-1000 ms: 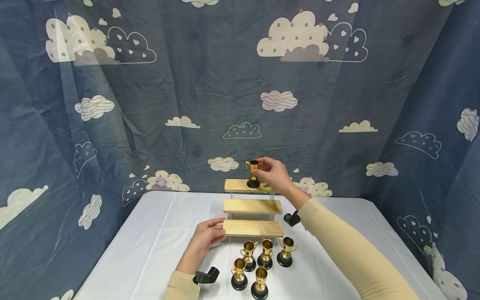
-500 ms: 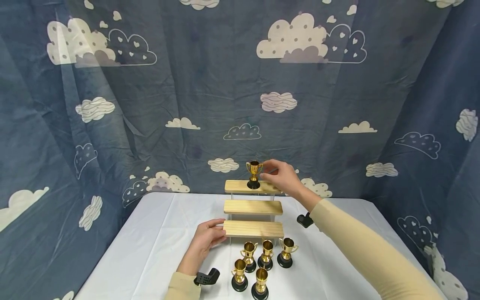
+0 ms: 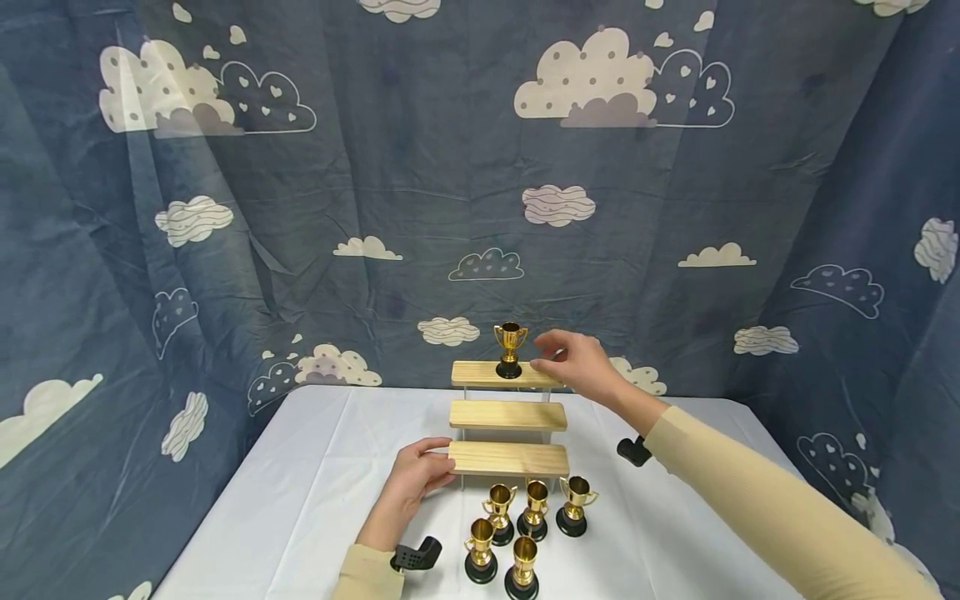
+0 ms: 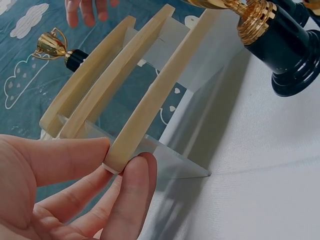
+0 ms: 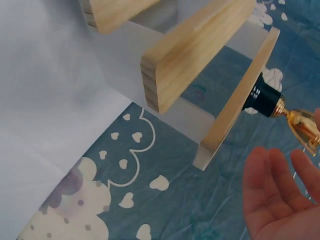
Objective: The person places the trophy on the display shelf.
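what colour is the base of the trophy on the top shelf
Black, under a gold cup: the trophy on the top shelf, clearest in the head view.

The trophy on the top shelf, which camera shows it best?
The head view: the trophy stands whole and upright on the top shelf. The left wrist view shows it small and sideways; the right wrist view shows only its base and part of the cup.

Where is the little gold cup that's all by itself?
In the head view, the lone trophy stands on the top shelf, just left of the right hand.
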Action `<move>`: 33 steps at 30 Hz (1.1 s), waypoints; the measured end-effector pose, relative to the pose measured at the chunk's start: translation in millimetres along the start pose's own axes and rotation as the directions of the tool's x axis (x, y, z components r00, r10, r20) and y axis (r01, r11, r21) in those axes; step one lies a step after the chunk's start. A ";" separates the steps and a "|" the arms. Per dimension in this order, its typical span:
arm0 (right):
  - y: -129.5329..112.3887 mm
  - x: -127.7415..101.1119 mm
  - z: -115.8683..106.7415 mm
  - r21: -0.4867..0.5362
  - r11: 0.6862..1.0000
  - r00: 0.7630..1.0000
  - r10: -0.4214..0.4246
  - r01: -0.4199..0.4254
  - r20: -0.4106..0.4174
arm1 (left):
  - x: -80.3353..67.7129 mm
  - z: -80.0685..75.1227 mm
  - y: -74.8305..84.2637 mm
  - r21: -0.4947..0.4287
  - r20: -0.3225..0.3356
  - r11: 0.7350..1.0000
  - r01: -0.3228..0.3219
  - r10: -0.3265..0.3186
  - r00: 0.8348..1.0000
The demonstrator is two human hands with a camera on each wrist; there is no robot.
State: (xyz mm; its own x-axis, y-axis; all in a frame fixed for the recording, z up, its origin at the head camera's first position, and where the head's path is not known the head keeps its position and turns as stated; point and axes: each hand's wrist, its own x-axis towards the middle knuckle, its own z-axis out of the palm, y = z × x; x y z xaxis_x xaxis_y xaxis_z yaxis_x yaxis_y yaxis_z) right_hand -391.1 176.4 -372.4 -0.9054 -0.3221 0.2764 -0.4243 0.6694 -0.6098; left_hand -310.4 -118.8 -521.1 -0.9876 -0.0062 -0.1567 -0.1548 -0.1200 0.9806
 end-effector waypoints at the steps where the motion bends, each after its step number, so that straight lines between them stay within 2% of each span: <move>1: -1.6 -2.8 -0.7 -0.009 1.000 1.000 -0.002 0.002 0.001 | 0.4 0.1 -0.5 0.000 0.002 1.000 -0.001 0.001 1.000; 16: -18.5 -44.9 -3.3 -0.155 0.982 0.991 -0.100 0.112 0.084 | -0.3 -0.5 0.4 -0.011 0.006 1.000 -0.001 0.001 1.000; 26: -20.1 -63.8 -4.6 -0.203 0.966 0.983 -0.137 0.161 0.126 | -0.7 -1.3 -0.8 -0.011 0.009 1.000 0.003 -0.003 1.000; 33: -18.8 -82.4 -8.2 -0.174 0.968 0.979 -0.157 0.179 0.134 | -1.0 -0.4 0.3 -0.008 0.016 1.000 0.004 -0.004 1.000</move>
State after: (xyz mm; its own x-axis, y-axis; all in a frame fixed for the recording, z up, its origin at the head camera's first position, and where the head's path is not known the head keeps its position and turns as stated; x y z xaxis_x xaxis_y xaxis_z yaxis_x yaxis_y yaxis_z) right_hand -308.6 195.9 -377.7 -0.8181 -0.5096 0.2666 -0.5747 0.7073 -0.4115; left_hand -309.4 -119.2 -520.7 -0.9873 0.0099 -0.1586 -0.1585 -0.1282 0.9790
